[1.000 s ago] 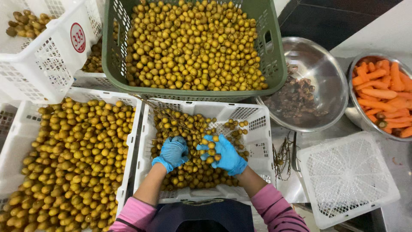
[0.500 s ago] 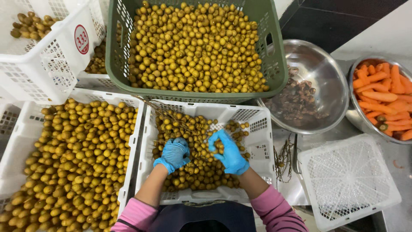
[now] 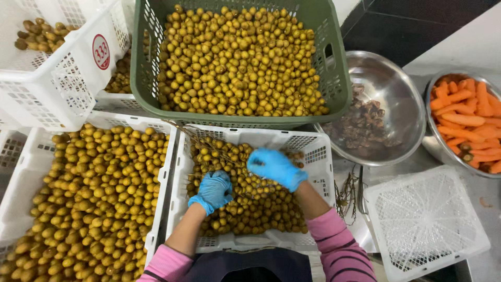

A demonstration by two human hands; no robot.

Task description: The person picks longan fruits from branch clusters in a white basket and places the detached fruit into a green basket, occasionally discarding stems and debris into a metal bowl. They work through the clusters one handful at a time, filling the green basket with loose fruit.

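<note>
sorting station, both my hands in the middle fruit crate

worktop packed with crates and bowls, seen from above. my left hand (image 3: 213,191) in a blue glove sits low in the white crate (image 3: 319,156) right in front of me, fingers curled down into the small yellow-brown fruit (image 3: 261,206), wrist bent, bare forearm running back to a pink sleeve. fist looks narrow, closed on fruit or stems, cannot tell which. my right hand (image 3: 274,166), also blue-gloved, is higher and further forward, palm down, fingers bunched toward the left over a twiggy cluster (image 3: 219,151) at the crate's far end; whether it actually grips the twigs i cannot tell.

vs half a second ago: right hand has slid left and forward across the crate, was more upright then, now flatter. left hand barely moved, same spot. fruit pile unchanged.

around: green basket (image 3: 140,78) full of the same fruit just beyond, overlapping the crate's far rim. another white crate of fruit (image 3: 78,198) to the left, touching. steel bowl (image 3: 396,89) with dark brown bits to the right, bowl of carrots (image 3: 467,120) beyond it, upturned white basket (image 3: 425,222) near right.
</note>
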